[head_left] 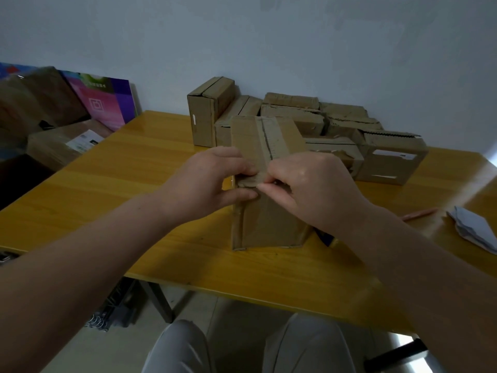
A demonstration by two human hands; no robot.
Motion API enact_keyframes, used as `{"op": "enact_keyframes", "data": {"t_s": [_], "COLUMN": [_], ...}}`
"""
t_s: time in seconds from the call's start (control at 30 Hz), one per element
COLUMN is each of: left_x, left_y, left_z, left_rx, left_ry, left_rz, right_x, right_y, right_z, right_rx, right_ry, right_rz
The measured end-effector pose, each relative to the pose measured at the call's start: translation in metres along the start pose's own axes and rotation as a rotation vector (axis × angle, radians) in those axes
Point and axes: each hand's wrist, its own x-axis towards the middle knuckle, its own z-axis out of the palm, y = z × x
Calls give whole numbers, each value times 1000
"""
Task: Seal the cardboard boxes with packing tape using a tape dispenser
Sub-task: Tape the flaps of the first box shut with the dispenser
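A brown cardboard box (265, 222) stands on end near the middle of the yellow table (113, 184), its taped top seam tilted toward me. My left hand (212, 179) grips the box's upper near edge from the left, thumb on top and fingers on the front face. My right hand (309, 187) pinches a short strip of brown tape (248, 181) at that same edge. A dark blue object (326, 238), only partly seen, pokes out behind the box under my right wrist. I cannot tell whether it is the tape dispenser.
Several more cardboard boxes (309, 122) are piled at the table's far side against the wall. A pink pen (419, 214) and folded grey paper (473, 230) lie at the right. Larger boxes and a purple carton (107, 100) stand off the table's left.
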Motion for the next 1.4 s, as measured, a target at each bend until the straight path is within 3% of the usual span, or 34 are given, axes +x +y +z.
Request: {"op": "enact_keyframes", "data": {"t_s": [0.23,0.43,0.57,0.63,1.03,1.4], "left_x": [-4,28,45,42,33,36], "left_y": [8,18,30,27,17,14], "left_z": [-5,-14,5,16,40,40], "left_rx": [183,126,274,425,982,1035], "left_ry": [27,-50,-279,-383,-97,-17], "left_rz": [121,-72,238,304,570,639], "right_x": [0,-10,-12,-14,-18,-15], "right_y": [8,45,58,63,64,59], "right_z": [-19,-29,-27,-25,-18,-18], "right_rx": [144,276,399,442,583,696], "right_ry": [-182,-108,-185,-248,-174,-119], "right_rz": [131,457,607,636,665,729]}}
